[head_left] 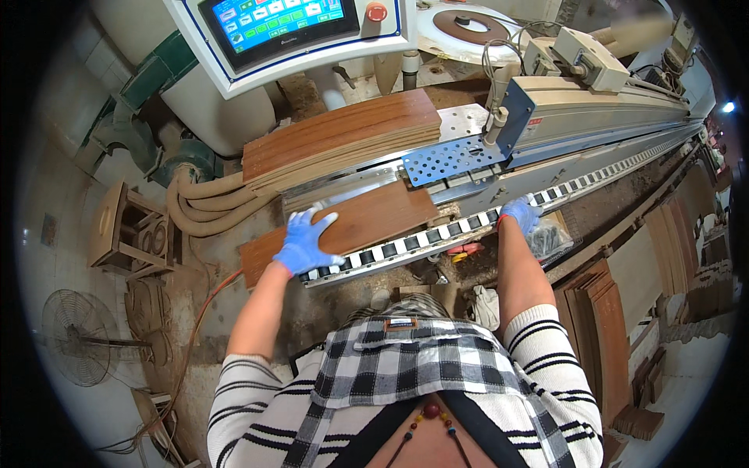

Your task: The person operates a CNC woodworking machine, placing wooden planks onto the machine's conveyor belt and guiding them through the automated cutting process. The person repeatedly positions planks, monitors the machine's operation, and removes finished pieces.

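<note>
My left hand, in a blue glove with white fingertips, rests with spread fingers on a wood-grain board that lies along a roller rail and reaches the blue perforated plate. My right hand, also gloved, grips that rail farther right, its fingers curled over it and partly hidden. Above the board, a stack of similar planks sits on the machine bed. The long machine housing runs off toward the upper right.
A touchscreen panel with a red button hangs overhead. At left are ribbed hoses, a wooden stool, a fan and an orange hose. Board stacks stand at right. A plastic-wrapped bundle lies below the rail.
</note>
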Available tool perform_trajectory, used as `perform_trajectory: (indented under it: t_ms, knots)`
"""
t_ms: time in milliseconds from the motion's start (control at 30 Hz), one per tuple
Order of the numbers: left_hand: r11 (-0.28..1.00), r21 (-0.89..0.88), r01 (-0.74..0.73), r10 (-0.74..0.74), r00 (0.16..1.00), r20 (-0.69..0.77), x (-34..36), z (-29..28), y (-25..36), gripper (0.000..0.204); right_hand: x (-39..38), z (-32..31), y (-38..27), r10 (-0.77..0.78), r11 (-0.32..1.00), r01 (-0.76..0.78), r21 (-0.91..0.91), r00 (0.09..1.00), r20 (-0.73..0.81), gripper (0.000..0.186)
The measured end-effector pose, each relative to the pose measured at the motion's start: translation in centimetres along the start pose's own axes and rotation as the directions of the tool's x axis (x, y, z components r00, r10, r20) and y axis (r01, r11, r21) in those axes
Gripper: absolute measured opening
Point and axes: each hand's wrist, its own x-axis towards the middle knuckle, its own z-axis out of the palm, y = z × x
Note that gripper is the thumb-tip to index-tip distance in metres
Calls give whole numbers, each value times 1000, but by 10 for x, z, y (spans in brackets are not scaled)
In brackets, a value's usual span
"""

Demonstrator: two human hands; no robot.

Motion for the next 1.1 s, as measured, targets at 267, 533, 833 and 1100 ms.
perform_trajectory:
  t_ms: [267,533,833,1100]
  knots:
    - [994,86,-66,79,984,-158,80,28,34,72,6,9,3,-34,999,34,-2,998,-50,57]
    - [1000,-9,1,-4,929,-371,70,46,50,65,-2,1,-1,-8,1000,8,22,1000,-27,59]
    - [898,-56,435,-423,824,-377,-23,44,-25,73,1,5,2,-38,999,37,-32,999,-29,63]
    - [833,-393,390,-525,783,-335,-24,43,-27,70,7,6,3,-22,998,22,-54,1000,4,66]
